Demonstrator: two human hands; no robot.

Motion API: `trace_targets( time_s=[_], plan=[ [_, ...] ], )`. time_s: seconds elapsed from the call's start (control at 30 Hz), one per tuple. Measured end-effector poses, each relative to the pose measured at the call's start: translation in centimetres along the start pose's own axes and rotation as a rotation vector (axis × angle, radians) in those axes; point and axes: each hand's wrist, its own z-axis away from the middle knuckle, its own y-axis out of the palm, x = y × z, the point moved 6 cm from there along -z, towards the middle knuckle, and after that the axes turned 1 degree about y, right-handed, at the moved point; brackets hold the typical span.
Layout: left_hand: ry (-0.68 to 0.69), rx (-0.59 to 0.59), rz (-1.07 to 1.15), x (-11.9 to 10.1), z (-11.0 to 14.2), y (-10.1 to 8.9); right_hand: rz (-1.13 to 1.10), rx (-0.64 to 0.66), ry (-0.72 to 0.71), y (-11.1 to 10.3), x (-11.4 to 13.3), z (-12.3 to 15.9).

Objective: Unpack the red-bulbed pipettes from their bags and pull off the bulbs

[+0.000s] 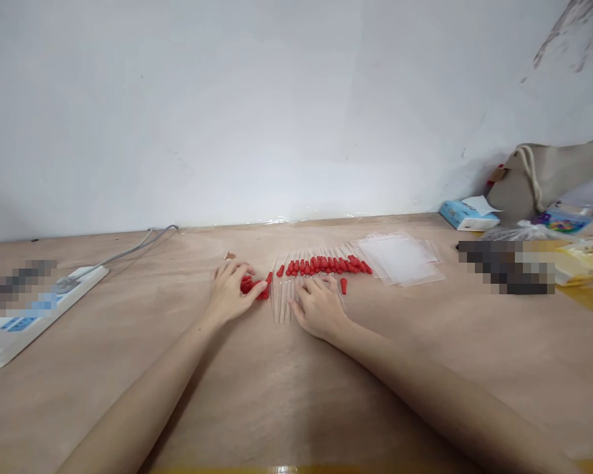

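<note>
Red rubber bulbs [321, 264] lie in a row across the middle of the table, over the upper part of a row of clear thin pipette tubes [281, 306]. My left hand [230, 289] curves around a small pile of red bulbs [252, 287] left of the row, thumb and fingers apart. Resting on the tubes just below the row is my right hand [321, 306], its fingers spread and slightly bent. Its fingertips partly hide the tubes under them. One loose red bulb [344, 286] lies just right of it.
Clear plastic bags [400, 258] lie flat right of the bulbs. Farther right are a blue tissue pack [468, 215], a beige bag [563, 171] and a plastic bottle [590, 196]. A white power strip [86, 275] with a grey cable is at the left. A wall rises behind.
</note>
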Motion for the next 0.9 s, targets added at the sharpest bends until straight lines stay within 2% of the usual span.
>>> trace_targets(
  time_s=[0.07,0.17,0.3,0.47,0.6,0.77,0.83,0.9],
  plan=[
    [-0.017,0.096,-0.04,-1.0,-0.9,0.8,-0.006,-0.007,-0.005,-0.7,-0.7,0.4],
    [-0.095,0.202,-0.042,-0.9,-2.2,2.2,-0.024,-0.025,-0.026,-1.8,-2.3,1.7],
    [-0.143,0.245,-0.014,0.0,-3.0,3.8,-0.067,-0.127,-0.052,-3.0,-4.5,3.8],
    [-0.146,0.177,0.012,0.2,-2.9,4.5,-0.095,-0.214,0.015,-3.3,-6.0,4.8],
    [-0.218,0.067,0.041,0.3,-2.7,4.1,-0.122,-0.204,0.004,-3.1,-5.7,4.5],
    [-0.299,0.012,0.141,0.2,-2.1,3.2,-0.124,-0.211,0.008,-3.0,-5.7,4.5],
    [-0.269,-0.067,0.169,-0.5,-1.5,2.2,-0.108,-0.246,0.022,-3.3,-5.8,4.6],
    [-0.159,-0.133,0.173,-1.8,-0.5,1.0,-0.069,-0.302,0.027,-3.9,-5.7,4.7]
  ],
)
